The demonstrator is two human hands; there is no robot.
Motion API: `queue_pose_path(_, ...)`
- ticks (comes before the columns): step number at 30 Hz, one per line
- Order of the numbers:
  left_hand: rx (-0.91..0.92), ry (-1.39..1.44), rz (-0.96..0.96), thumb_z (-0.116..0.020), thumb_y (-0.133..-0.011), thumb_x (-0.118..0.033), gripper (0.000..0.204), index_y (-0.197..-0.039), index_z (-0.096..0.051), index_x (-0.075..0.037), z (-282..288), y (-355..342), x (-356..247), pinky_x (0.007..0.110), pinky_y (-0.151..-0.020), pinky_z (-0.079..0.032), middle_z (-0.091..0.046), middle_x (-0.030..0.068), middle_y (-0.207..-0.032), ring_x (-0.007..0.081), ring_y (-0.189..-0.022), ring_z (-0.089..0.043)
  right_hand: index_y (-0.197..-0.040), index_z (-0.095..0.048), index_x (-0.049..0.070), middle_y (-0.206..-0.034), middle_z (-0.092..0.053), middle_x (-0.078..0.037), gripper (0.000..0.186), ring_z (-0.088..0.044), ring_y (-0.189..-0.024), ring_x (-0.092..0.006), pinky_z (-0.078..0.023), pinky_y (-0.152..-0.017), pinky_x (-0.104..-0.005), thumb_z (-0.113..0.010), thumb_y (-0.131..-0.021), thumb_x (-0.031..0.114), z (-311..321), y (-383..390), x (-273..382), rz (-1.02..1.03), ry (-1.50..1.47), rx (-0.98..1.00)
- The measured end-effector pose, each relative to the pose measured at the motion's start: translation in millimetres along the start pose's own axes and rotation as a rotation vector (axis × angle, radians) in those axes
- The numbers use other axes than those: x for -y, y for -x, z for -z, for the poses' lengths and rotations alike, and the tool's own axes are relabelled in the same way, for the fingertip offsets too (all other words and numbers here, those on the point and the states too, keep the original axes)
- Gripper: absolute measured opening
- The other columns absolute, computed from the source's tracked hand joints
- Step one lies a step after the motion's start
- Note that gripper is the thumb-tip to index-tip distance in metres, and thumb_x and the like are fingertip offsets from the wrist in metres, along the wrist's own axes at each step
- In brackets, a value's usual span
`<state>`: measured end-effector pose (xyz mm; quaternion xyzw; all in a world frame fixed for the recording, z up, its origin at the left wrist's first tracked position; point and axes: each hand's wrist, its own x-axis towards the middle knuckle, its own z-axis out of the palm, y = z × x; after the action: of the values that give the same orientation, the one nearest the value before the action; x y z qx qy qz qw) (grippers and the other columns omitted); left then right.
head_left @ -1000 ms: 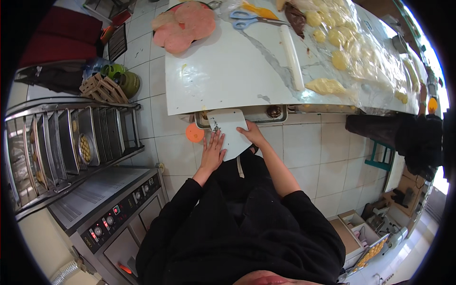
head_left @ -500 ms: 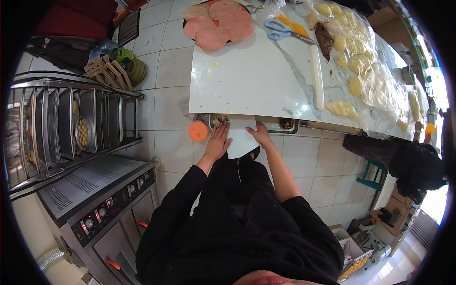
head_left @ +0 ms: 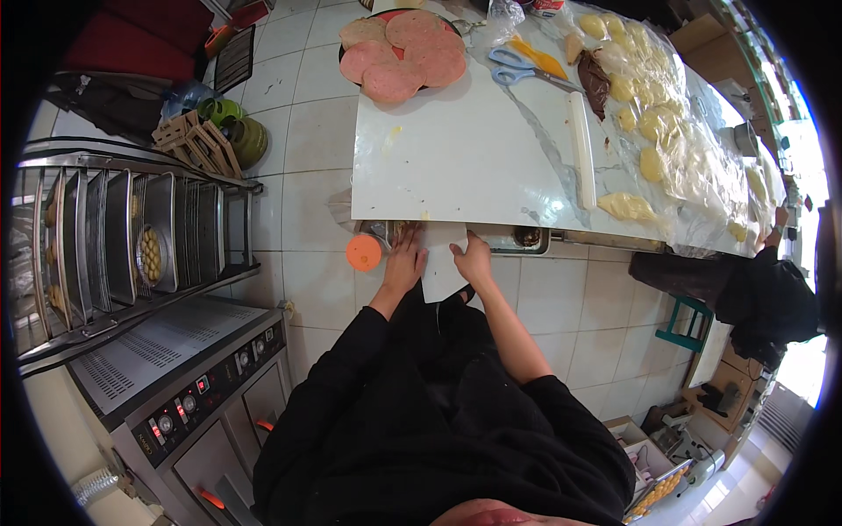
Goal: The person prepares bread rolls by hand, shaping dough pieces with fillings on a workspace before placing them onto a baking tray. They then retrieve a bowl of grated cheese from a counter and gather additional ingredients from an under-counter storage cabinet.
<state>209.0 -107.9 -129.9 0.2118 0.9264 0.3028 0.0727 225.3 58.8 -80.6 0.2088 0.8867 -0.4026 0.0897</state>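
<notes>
Beneath the near edge of the marble worktop (head_left: pixel 456 167), a white board (head_left: pixel 443 272) lies partly out of sight, over a metal tray (head_left: pixel 504 241) with dark bits in it. My left hand (head_left: pixel 404 261) rests at the board's left side, fingers stretched toward the tray and the worktop edge. My right hand (head_left: pixel 474 263) grips the board's right side with the thumb on top. An orange round lid or container (head_left: pixel 363 252) is left of my left hand.
On the worktop are pink discs (head_left: pixel 390 83), scissors (head_left: pixel 507 70), a white rod (head_left: pixel 581 153) and plastic-covered dough (head_left: pixel 649 162). A tray rack (head_left: pixel 88 237) and steel oven (head_left: pixel 175 351) stand left. Another person (head_left: pixel 759 307) is at right, near a green stool (head_left: pixel 684 320).
The board has slid further under the worktop edge, showing less of its surface. My left fingers have shifted to its left side and up toward the edge; my right hand stays gripping it.
</notes>
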Motion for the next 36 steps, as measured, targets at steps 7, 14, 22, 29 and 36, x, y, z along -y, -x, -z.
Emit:
queue_pose_path(7, -0.043, -0.189, 0.087, -0.042, -0.084, -0.028, 0.049, -0.124, -0.037, 0.001, -5.9, -0.9, 0.1, 0.049, -0.102, -0.015, -0.039, 0.0202, -0.125, 0.032, -0.122, -0.03, -0.091, -0.052, -0.006, -0.076, -0.057, -0.027, 0.03, -0.056, -0.075, -0.0418, -0.046, -0.066, -0.0445, -0.062, -0.07, 0.012, 6.1, 15.4, 17.9, -0.007, 0.042, 0.008)
queue_pose_path(14, -0.068, -0.321, 0.149, -0.04, -0.084, -0.03, 0.051, -0.127, -0.033, -0.002, -3.3, -3.7, -10.9, 0.052, -0.101, -0.012, -0.036, 0.0165, -0.129, 0.0303, -0.126, -0.022, -0.092, -0.052, -0.007, -0.074, -0.056, -0.029, 0.03, -0.055, -0.073, -0.0434, -0.046, -0.065, -0.0453, -0.061, -0.071, 0.012, 8.2, 27.0, 24.5, 0.006, 0.004, -0.045)
queue_pose_path(22, -0.068, -0.225, 0.065, -0.038, -0.084, -0.027, 0.052, -0.13, -0.03, -0.005, 0.3, 3.8, -13.6, 0.055, -0.1, -0.004, -0.028, 0.0138, -0.135, 0.0305, -0.128, -0.017, -0.091, -0.053, -0.003, -0.078, -0.058, -0.025, 0.025, -0.056, -0.077, -0.0409, -0.045, -0.067, -0.0435, -0.06, -0.071, 0.01, 19.0, 43.1, 18.4, -0.003, -0.083, -0.052)
queue_pose_path(29, -0.149, -0.224, 0.136, -0.038, -0.086, -0.025, 0.033, -0.104, -0.057, -0.005, 12.9, 6.6, -3.5, 0.06, -0.097, -0.003, -0.036, 0.0126, -0.13, 0.0302, -0.127, -0.02, -0.094, -0.052, -0.004, -0.085, -0.057, -0.025, 0.029, -0.053, -0.085, -0.0409, -0.044, -0.07, -0.0417, -0.061, -0.073, 0.014, 59.8, 67.5, 11.9, 0.073, -0.066, 0.019)
queue_pose_path(36, -0.067, -0.084, 0.333, -0.06, -0.069, -0.016, 0.025, -0.094, -0.062, -0.014, 59.2, 41.7, 27.2, 0.058, -0.097, -0.01, -0.063, 0.0029, -0.075, 0.0245, -0.079, -0.058, -0.097, -0.056, 0.0, -0.085, -0.061, -0.006, 0.022, -0.056, -0.078, -0.0132, -0.044, -0.071, -0.0261, -0.06, -0.078, 0.01, 182.8, 82.1, -27.0, 0.026, -0.698, -0.163)
